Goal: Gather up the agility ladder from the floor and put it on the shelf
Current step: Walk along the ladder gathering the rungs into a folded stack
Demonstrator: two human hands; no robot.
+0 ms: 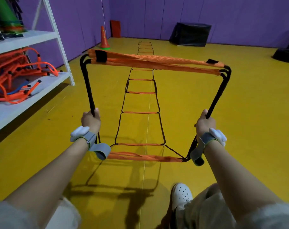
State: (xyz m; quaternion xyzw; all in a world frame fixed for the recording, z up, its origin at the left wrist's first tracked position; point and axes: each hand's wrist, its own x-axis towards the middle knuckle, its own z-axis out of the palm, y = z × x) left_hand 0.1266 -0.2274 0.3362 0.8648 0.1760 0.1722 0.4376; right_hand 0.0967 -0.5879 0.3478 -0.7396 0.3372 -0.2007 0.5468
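Orange-runged, black-strapped agility ladder (141, 111) trailed along the yellow floor (223, 113), its gathered rungs raised; left hand (90, 120) and right hand (205, 123) fingers closed around its side straps; no writing legible.

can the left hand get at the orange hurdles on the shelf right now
Probably not: the left hand is closed on the ladder's black strap, and the hurdles lie well off to its left on the shelf.

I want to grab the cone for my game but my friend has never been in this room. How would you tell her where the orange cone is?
Look at the purple wall on the left, past the white shelf, to the far corner of the yellow floor. The orange cone stands there upright. It alone is tall and pointed with a green base, left of the flat red board.
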